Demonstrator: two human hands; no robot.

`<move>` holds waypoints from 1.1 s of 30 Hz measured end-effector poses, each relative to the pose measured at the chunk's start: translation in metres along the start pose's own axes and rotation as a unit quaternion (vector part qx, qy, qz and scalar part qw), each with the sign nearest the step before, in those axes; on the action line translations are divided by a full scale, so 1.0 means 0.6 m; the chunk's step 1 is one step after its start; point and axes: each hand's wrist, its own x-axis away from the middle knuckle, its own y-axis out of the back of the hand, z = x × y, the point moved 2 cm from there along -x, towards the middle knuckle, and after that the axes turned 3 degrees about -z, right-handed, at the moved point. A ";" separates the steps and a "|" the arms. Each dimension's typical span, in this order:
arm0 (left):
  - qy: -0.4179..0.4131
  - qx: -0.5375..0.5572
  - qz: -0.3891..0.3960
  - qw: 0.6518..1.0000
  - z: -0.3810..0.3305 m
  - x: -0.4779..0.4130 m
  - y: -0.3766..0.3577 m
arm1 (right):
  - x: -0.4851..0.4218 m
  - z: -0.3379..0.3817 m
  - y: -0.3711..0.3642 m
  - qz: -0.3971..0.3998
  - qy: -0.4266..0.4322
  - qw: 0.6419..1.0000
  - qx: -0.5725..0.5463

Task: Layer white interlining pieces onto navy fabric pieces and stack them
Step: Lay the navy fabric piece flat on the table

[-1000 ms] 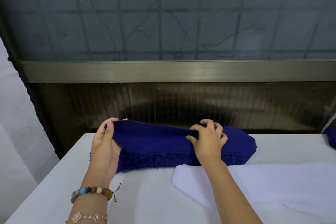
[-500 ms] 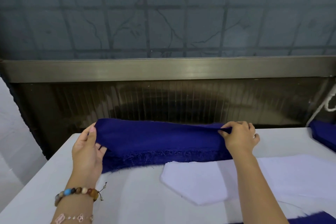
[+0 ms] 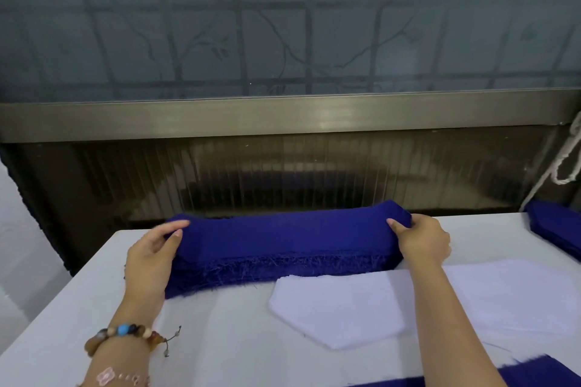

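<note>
A thick stack of navy fabric pieces (image 3: 283,245) lies along the far edge of the white table (image 3: 226,339), its frayed edges facing me. My left hand (image 3: 154,258) grips the stack's left end, thumb on top. My right hand (image 3: 421,239) pinches the top navy piece at the right end, where the cloth is raised. A pile of white interlining pieces (image 3: 342,308) lies flat in front of the stack, under my right forearm.
More navy fabric (image 3: 556,229) sits at the table's far right, and a navy edge (image 3: 534,375) shows at the bottom right. A dark ribbed panel and metal rail (image 3: 283,116) stand just behind the table. A white cord (image 3: 566,163) hangs at the right.
My right hand slid from the middle of the navy stack out to its right end, drawing the top piece taut. My left hand stayed on the left end. The view shifted right.
</note>
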 end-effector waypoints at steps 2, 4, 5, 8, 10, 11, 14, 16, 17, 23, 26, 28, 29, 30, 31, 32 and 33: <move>-0.013 -0.062 0.020 0.998 0.000 -0.001 -0.003 | 0.002 0.001 -0.005 0.000 0.019 0.999 -0.046; -0.013 -0.079 0.020 0.997 0.001 -0.002 -0.004 | 0.002 0.001 -0.007 -0.006 0.025 0.996 -0.081; -0.012 -0.077 0.016 0.997 0.001 -0.002 -0.004 | 0.001 -0.001 -0.008 -0.012 0.028 0.996 -0.089; 0.001 -0.048 -0.008 0.999 0.002 -0.002 -0.003 | 0.001 -0.002 -0.005 -0.039 0.036 0.992 -0.112; 0.008 -0.037 -0.017 0.999 0.002 -0.002 -0.002 | 0.005 0.004 -0.004 -0.060 0.042 0.988 -0.135; 0.010 -0.031 -0.021 0.999 0.002 -0.001 -0.001 | 0.010 0.009 -0.007 -0.066 0.044 0.986 -0.147; 0.015 -0.016 -0.036 0.999 -0.006 -0.001 0.005 | 0.023 0.020 -0.016 -0.041 0.031 0.984 -0.170; 0.022 -0.025 -0.042 0.999 -0.011 0.004 0.010 | 0.023 0.020 -0.011 -0.018 0.020 0.984 -0.175; 0.025 -0.028 -0.040 0.999 -0.014 0.008 0.010 | 0.019 0.019 -0.002 -0.010 0.017 0.983 -0.181; 0.004 0.002 -0.002 1.000 -0.062 0.051 0.003 | -0.003 0.004 0.076 0.011 0.019 0.978 -0.206; -0.001 0.020 0.021 1.000 -0.095 0.077 0.008 | 0.006 -0.011 0.116 0.015 0.009 0.976 -0.217; -0.001 0.029 0.029 0.999 -0.110 0.099 0.016 | 0.016 -0.030 0.137 0.018 0.002 0.976 -0.219; -0.002 0.031 0.030 0.999 -0.114 0.111 0.021 | 0.022 -0.041 0.146 0.020 -0.003 0.976 -0.218; -0.003 0.029 0.029 0.999 -0.117 0.125 0.025 | 0.029 -0.053 0.154 0.023 -0.006 0.976 -0.215; -0.002 0.024 0.028 0.999 -0.119 0.138 0.030 | 0.035 -0.065 0.163 0.026 -0.005 0.978 -0.207; -0.001 0.016 0.029 0.999 -0.121 0.152 0.035 | 0.042 -0.076 0.173 0.029 -0.003 0.980 -0.197; 0.001 0.011 0.031 0.999 -0.122 0.165 0.040 | 0.048 -0.086 0.183 0.031 -0.002 0.982 -0.188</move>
